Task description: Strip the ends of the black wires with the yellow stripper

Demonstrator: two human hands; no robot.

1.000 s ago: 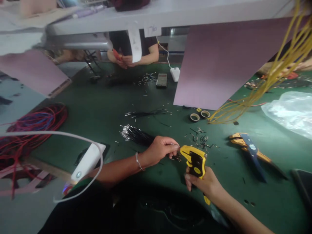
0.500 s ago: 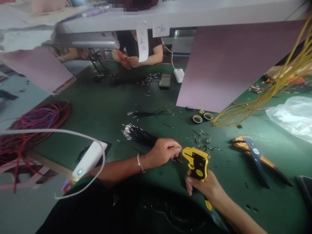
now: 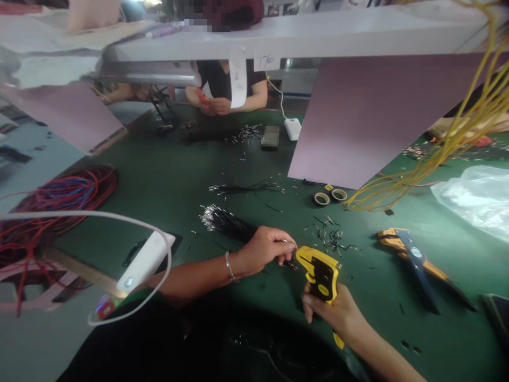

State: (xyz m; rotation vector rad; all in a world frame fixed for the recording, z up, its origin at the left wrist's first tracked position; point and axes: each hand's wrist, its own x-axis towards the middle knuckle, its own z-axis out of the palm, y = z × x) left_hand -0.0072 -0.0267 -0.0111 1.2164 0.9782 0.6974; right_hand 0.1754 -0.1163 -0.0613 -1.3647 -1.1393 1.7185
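My left hand (image 3: 268,248), a bracelet at its wrist, is closed in a pinch on a thin wire whose end points at the jaws of a yellow wire stripper (image 3: 318,268). My right hand (image 3: 336,307) is wrapped round the stripper's handles, and the tool stands tilted with its head near my left fingertips. A bundle of black wires (image 3: 226,220) with bare shiny ends runs partly under my left hand. Cut black scraps (image 3: 332,236) lie beyond the stripper's head. Whether the jaws touch the wire I cannot tell.
A blue and orange stripper (image 3: 415,257) lies at right. Two tape rolls (image 3: 322,199), yellow wires (image 3: 382,196) and a plastic bag (image 3: 473,196) are farther back. Red and blue cables (image 3: 75,196) and a white power bank (image 3: 147,260) sit left. A shelf (image 3: 298,40) overhangs; a person works opposite.
The view has tilted up slightly, so the shelf and background sit lower. My two hands keep nearly the same place, with the stripper's head a little lower beside the left fingertips.
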